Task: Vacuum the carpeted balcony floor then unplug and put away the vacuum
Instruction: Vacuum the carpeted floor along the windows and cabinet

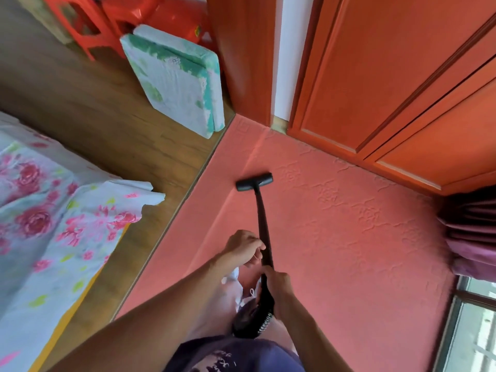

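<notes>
Vacuum wand (262, 218) gripped by both hands, left hand (245, 247) above right hand (279, 284), black nozzle (254, 181) flat on pink carpet (349, 237) ahead

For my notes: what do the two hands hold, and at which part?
Both hold the vacuum: left hand on the wand's middle, right hand lower, near the handle.
</notes>
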Motion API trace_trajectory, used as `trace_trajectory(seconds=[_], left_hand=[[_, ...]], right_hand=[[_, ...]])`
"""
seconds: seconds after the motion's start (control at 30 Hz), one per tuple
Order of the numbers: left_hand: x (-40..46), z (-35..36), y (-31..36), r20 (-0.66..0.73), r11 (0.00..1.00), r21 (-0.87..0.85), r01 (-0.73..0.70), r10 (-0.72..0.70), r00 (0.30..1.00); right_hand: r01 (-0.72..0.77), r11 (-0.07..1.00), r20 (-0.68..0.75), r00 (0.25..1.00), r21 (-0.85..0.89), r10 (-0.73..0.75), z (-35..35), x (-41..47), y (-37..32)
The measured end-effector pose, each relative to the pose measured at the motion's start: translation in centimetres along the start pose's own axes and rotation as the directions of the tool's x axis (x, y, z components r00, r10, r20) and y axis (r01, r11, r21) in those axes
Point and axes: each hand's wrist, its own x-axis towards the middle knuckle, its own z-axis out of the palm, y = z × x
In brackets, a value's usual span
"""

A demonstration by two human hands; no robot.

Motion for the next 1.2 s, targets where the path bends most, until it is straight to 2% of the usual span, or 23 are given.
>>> trace_trajectory(seconds=[0.17,0.4,0.63,0.93,1.03,1.2], left_hand=[[-0.3,-2.2,-0.6,-0.058,0.994,-0.104,-0.030,0.024,0.998],[-0.5,-5.9,-2.4,-0.076,0.981,-0.193,-0.001,-0.013,0.997],[0.8,-9.6,-2.5,-0.055,0.983,-0.183,0.021,-0.032,0.998],[6.3,-19.3,-2.1,0.024,0.984,-0.168,0.053,-0.050,0.998],[8.1,-24.5,-0.3,0.031,0.977,-0.201,0.066,-0.061,0.998],[10.8,-31.6,2.6,-0.001,0.975,-0.221,-0.007,0.007,1.000]], right_hand=[[0.083,0.980,-0.050,0.994,-0.178,-0.093,3.2,0.7,-5.1],[0.074,0.997,0.005,0.997,-0.034,-0.074,3.3,-2.7,-5.1],[0.090,0.996,0.031,0.995,0.009,-0.090,4.6,-4.7,-4.1],[0.045,0.969,-0.083,0.996,0.242,-0.025,18.7,3.3,-9.7],[0.029,0.964,-0.102,0.995,0.265,-0.002,23.6,5.0,-11.5],[0.055,0.967,-0.155,0.988,0.249,-0.017,28.8,8.8,-16.6]])
